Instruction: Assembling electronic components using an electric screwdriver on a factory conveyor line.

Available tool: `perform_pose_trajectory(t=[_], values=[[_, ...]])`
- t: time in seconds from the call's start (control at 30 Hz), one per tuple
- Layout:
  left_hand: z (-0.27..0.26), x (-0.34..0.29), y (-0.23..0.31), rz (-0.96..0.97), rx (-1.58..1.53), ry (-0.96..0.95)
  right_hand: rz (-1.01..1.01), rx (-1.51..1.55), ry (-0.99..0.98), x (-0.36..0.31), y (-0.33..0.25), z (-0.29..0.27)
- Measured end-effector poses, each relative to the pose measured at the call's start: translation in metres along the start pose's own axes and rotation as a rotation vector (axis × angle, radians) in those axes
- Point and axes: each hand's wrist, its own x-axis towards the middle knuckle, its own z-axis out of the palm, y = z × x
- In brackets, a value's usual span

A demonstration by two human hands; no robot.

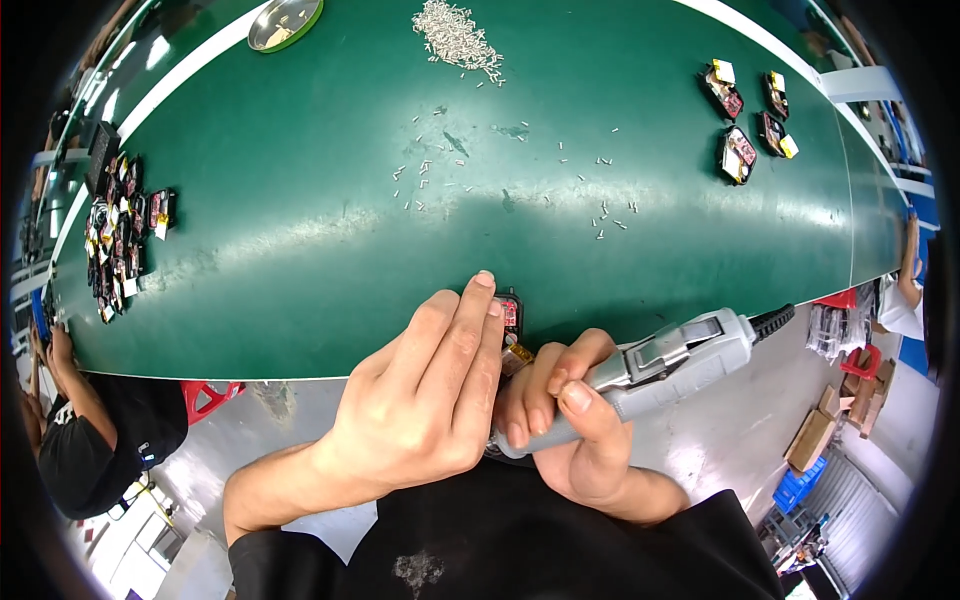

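Note:
At the table's near edge, a small black housing with a red circuit board (511, 314) shows past the fingers of my left hand (425, 385). Those fingers lie close together along its left side and steady it; the thumb is hidden. My right hand (575, 420) is wrapped round a grey electric screwdriver (680, 358), whose cable end points up and right. The driver's tip is out of sight behind my hands. A yellowish part (517, 357) shows at the near end of the housing, between my two hands.
Small silvery pin-like pieces (455, 40) lie heaped at the far middle, with strays (605, 215) nearer. Black housings are piled at left (115, 240); several more (738, 155) lie at right. A green-rimmed dish (285, 25) stands far left. Other people sit at left (100, 430) and right.

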Motion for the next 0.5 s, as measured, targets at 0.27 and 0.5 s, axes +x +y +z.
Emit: perform_pose_trajectory(t=[0.27, 0.5], values=[[-0.011, -0.001, 0.008, -0.073, -0.123, -0.151, -0.227, -0.201, -0.455, 0.036, -0.086, 0.016], [0.000, -0.008, 0.009, -0.034, -0.038, -0.091, -0.155, -0.422, -0.574, 0.080, -0.099, 0.024]])
